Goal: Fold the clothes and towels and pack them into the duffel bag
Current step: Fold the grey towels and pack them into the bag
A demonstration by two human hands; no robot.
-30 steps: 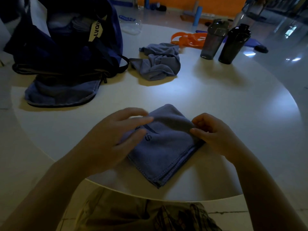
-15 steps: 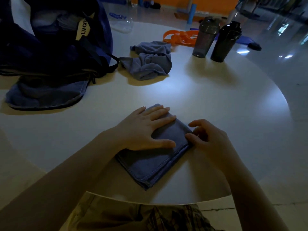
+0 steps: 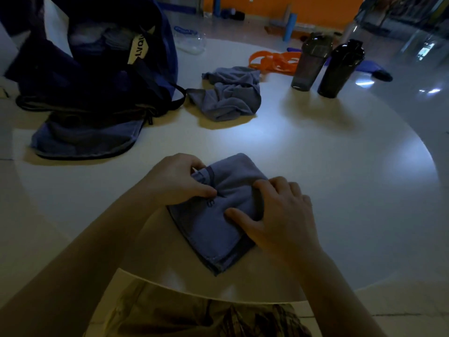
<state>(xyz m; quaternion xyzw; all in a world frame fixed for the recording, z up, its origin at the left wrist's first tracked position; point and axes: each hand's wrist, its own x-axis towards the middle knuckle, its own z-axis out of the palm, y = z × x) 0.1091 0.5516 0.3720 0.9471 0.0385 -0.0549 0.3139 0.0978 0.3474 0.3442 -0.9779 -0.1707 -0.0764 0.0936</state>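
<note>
My left hand [image 3: 178, 181] has its grip narrow, fingers curled and pinching the upper left edge of the folded towel [image 3: 213, 224], which lies on the round white counter [image 3: 328, 166] in the lower middle of the frame, just beside the near rim. My right hand [image 3: 274, 215] holds the towel's right side, thumb on top and fingers bent over the bunched fold (the fingertips are partly hidden in the cloth). In the upper left of the frame the dark duffel bag [image 3: 97, 76] stands open on the counter, with a blue garment [image 3: 85, 139] lying against its front. A crumpled grey cloth [image 3: 230, 96] sits just right of the bag, well apart from my hands. Toward the upper right stand two dark bottles [image 3: 325, 66], and an orange strap [image 3: 274, 60] lies beside them.
</note>
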